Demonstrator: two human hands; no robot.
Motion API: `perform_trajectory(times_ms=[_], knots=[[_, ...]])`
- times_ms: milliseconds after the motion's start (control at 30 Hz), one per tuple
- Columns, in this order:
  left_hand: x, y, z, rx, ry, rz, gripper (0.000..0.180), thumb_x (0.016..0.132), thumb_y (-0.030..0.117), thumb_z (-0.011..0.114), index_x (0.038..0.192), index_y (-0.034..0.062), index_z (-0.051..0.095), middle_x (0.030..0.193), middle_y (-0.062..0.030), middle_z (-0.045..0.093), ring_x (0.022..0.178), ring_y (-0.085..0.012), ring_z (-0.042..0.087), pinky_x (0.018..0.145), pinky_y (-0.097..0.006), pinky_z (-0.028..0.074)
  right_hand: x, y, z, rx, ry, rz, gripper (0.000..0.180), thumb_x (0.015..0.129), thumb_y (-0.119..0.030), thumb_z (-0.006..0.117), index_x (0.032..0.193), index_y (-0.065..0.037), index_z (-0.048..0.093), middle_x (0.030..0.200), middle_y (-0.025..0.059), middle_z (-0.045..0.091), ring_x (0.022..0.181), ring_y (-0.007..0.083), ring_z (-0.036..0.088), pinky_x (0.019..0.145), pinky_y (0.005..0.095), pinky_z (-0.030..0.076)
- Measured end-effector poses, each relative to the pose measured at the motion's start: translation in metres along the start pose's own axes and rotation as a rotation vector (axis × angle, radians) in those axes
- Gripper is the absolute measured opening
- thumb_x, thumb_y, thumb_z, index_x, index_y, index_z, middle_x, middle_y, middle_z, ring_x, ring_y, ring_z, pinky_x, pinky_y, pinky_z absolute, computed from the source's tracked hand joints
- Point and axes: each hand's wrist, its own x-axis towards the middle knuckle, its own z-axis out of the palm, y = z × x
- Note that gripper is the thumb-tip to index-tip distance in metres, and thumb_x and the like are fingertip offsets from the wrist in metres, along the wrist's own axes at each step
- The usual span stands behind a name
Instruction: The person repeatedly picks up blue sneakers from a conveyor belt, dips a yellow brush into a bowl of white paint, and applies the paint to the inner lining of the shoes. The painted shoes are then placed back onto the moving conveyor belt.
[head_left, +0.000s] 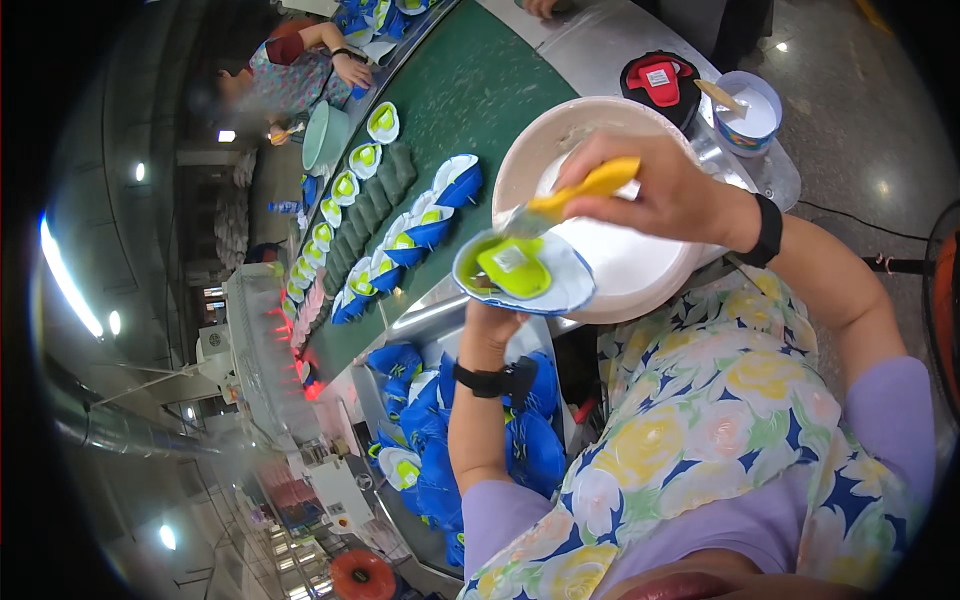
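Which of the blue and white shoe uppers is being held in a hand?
The shoe upper in front of the big white bowl: the left hand holds it up, while the others lie on the green belt.

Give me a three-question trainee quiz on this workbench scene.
1. True or false: the right hand holds a yellow-handled brush.
2. What does the left hand hold up? A) shoe upper B) cup C) cloth
3. Fill in: the brush tip touches the shoe upper just in front of a large white ____.

Key: 1 true; 2 A; 3 bowl
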Motion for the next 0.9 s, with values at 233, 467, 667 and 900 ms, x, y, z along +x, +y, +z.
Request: perform_trajectory(times_ms=[233,467,667,900], knots=[[0.022,-0.059,0.027,-0.03,0.315,0.04,0.051,0.097,0.046,0.053,0.129,0.0074,0.057,0.118,-0.0125,0.068,0.094,-0.0245,0.071,0.07,-0.037,0.063,0.015,0.011,0.02,-0.122,-0.201,-0.344,0.023,0.093,-0.026,0.067,0.099,-0.005,0.061,0.092,0.0101,0.065,0.086,0.0296,0.066,0.074,0.0371,0.053],[0.014,-0.044,0.015,0.124,0.234,0.316,0.054,0.094,0.043,0.059,0.135,0.0073,0.053,0.125,-0.0112,0.064,0.107,-0.0253,0.067,0.086,-0.041,0.059,0.016,0.016,-0.011,-0.234,-0.321,0.172,0.022,0.091,-0.024,0.069,0.092,-0.004,0.061,0.079,0.0137,0.066,0.069,0.029,0.064,0.064,0.0332,0.051],[0.011,-0.018,0.023,0.419,0.361,0.339,0.05,0.097,0.037,0.058,0.138,0.0093,0.051,0.128,-0.0086,0.062,0.116,-0.024,0.062,0.096,-0.042,0.053,0.014,0.022,-0.023,-0.29,-0.043,0.026,0.027,0.09,-0.027,0.069,0.096,-0.003,0.057,0.072,0.0163,0.063,0.065,0.0319,0.063,0.061,0.0372,0.049],[0.013,-0.01,0.015,0.482,0.529,0.483,0.05,0.1,0.037,0.053,0.143,0.0126,0.045,0.136,-0.0078,0.056,0.122,-0.0256,0.058,0.101,-0.044,0.049,0.016,0.03,-0.005,-0.313,-0.25,-0.026,0.021,0.09,-0.022,0.072,0.099,-0.006,0.06,0.089,0.011,0.065,0.078,0.0286,0.064,0.068,0.0356,0.05]])
